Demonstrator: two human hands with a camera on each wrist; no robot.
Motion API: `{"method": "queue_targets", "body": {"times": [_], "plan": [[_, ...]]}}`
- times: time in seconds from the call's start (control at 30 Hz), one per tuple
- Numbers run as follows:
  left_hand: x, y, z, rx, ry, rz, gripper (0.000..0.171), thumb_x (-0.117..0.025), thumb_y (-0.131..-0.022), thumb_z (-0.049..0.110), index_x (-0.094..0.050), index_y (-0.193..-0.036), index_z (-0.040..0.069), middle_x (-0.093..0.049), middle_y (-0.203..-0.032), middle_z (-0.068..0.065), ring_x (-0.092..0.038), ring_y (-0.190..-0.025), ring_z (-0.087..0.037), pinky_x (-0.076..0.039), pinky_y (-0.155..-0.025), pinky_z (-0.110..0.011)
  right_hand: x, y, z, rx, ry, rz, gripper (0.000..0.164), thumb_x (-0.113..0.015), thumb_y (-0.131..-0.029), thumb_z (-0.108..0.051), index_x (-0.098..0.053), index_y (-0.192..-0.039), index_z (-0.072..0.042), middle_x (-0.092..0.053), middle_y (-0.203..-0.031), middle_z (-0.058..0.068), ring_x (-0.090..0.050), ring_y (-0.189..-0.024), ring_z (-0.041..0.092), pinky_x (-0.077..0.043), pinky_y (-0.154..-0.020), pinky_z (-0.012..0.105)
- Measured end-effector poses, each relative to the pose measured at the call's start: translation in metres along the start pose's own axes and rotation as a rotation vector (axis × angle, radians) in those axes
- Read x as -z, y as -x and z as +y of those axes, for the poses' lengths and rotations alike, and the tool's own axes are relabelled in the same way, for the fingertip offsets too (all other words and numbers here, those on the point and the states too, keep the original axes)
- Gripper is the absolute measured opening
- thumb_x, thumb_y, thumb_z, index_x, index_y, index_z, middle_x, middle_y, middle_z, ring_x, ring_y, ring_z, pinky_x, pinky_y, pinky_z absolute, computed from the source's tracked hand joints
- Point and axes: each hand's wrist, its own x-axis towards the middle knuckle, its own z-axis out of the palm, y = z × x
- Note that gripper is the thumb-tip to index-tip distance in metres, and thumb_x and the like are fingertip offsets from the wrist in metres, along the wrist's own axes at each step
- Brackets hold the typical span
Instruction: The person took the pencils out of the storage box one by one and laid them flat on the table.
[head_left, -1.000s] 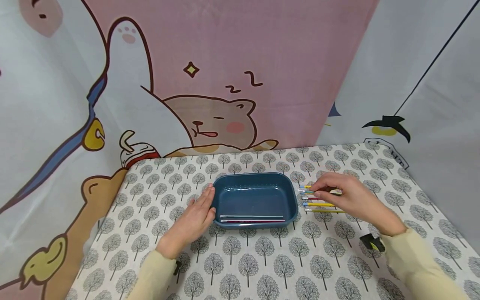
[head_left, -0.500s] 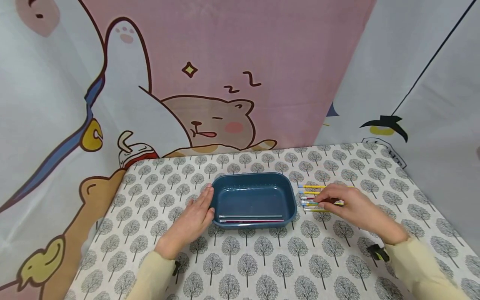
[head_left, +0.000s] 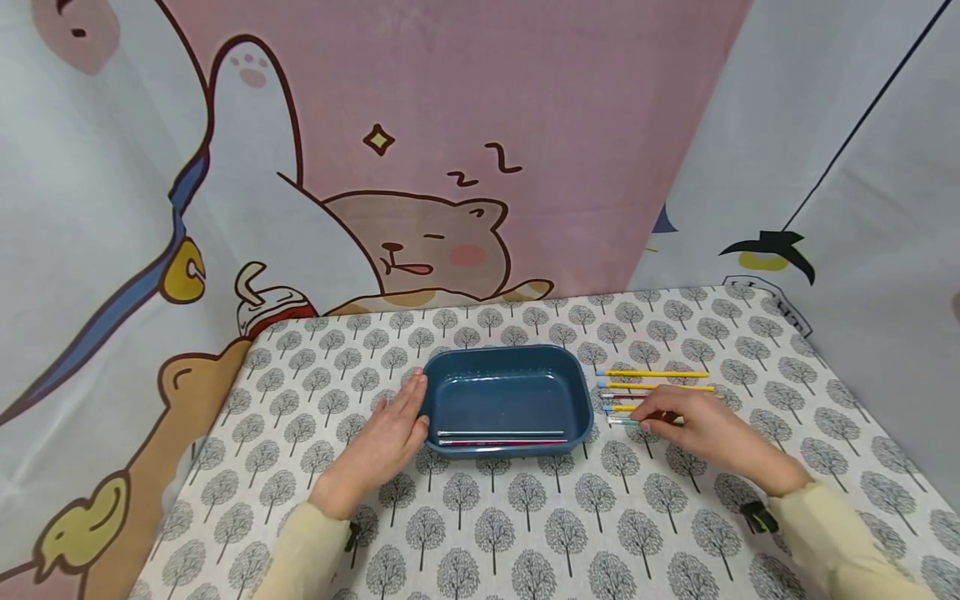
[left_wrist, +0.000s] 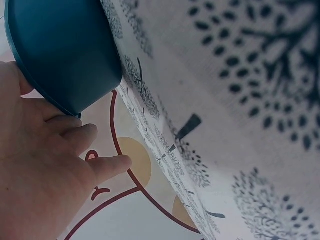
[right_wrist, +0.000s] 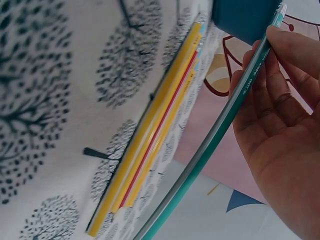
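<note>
My right hand (head_left: 693, 421) pinches a teal-green pencil (right_wrist: 220, 125) near its eraser end, between thumb and fingers. In the right wrist view the pencil stands apart from a row of yellow pencils (right_wrist: 145, 130) and a red pencil (right_wrist: 159, 127) lying on the cloth. A dark blue rectangular dish (head_left: 510, 353) stands left of that row. Inside, along its near wall, lie a silvery-teal pencil (head_left: 502, 433) and a dark red pencil (head_left: 502, 442). My left hand (head_left: 378, 437) rests its extended fingers against the dish's left side.
A white cloth (head_left: 487, 525) printed with grey trees covers the table. Behind it hangs a pink curtain (head_left: 600, 150) with cartoon animals; pale fabric (head_left: 885, 217) closes off the right side.
My right hand has moved toward the near side of the pencil row, carrying the teal-green pencil over it. The far yellow pencils have come fully into view. My left hand stays against the dish.
</note>
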Motion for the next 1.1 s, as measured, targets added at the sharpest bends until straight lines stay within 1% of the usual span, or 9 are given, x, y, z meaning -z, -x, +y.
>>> {"method": "queue_targets", "body": {"times": [0.17,0.37,0.47,0.67,0.8,1.1], "plan": [[0.000,0.000,0.000,0.002,0.001,-0.001,0.061,-0.042,-0.111,0.027,-0.021,-0.163,0.001,-0.019,-0.170,-0.016,-0.024,-0.155,-0.034,-0.026,-0.120,-0.066,-0.001,0.002,0.005,-0.037,-0.001,-0.032,0.023,-0.082,-0.087,-0.006,-0.077,-0.101,-0.024,-0.072,-0.100,-0.016,-0.062,-0.085,-0.002,-0.057,-0.069,0.028],[0.001,-0.001,0.001,0.002,0.007,-0.003,0.061,-0.044,-0.111,0.025,-0.022,-0.163,0.000,-0.019,-0.170,-0.016,-0.025,-0.155,-0.034,-0.025,-0.119,-0.067,-0.004,0.003,0.010,-0.029,-0.032,-0.052,0.023,-0.082,-0.087,-0.004,-0.077,-0.102,-0.020,-0.072,-0.097,-0.013,-0.063,-0.083,-0.001,-0.058,-0.070,0.026],[0.001,0.000,0.001,0.005,0.010,-0.003,0.061,-0.044,-0.111,0.025,-0.021,-0.163,0.001,-0.019,-0.171,-0.015,-0.025,-0.155,-0.034,-0.025,-0.119,-0.067,-0.006,0.003,0.012,-0.028,-0.042,-0.071,0.023,-0.081,-0.087,-0.003,-0.077,-0.102,-0.018,-0.072,-0.096,-0.012,-0.063,-0.082,-0.001,-0.058,-0.070,0.025],[0.001,-0.001,0.001,0.011,0.007,-0.007,0.061,-0.043,-0.111,0.026,-0.021,-0.163,0.001,-0.017,-0.171,-0.014,-0.024,-0.155,-0.033,-0.025,-0.120,-0.066,-0.006,0.002,0.015,-0.043,-0.012,-0.098,0.022,-0.082,-0.087,-0.005,-0.077,-0.103,-0.019,-0.072,-0.097,-0.012,-0.065,-0.085,0.001,-0.060,-0.073,0.029],[0.000,0.000,0.000,0.006,0.004,-0.007,0.062,-0.043,-0.111,0.026,-0.021,-0.163,0.000,-0.018,-0.171,-0.016,-0.024,-0.155,-0.034,-0.024,-0.120,-0.066,-0.006,0.001,0.016,-0.051,0.016,-0.113,0.021,-0.082,-0.087,-0.006,-0.077,-0.102,-0.020,-0.072,-0.099,-0.014,-0.067,-0.088,0.005,-0.060,-0.076,0.031],[0.001,0.000,-0.001,0.020,0.012,-0.024,0.062,-0.041,-0.112,0.029,-0.018,-0.164,0.005,-0.013,-0.172,-0.011,-0.022,-0.156,-0.032,-0.023,-0.122,-0.064,-0.009,0.000,0.019,-0.066,0.063,-0.130,0.020,-0.082,-0.087,-0.007,-0.078,-0.100,-0.021,-0.072,-0.099,-0.014,-0.070,-0.091,0.013,-0.061,-0.078,0.032]]}}
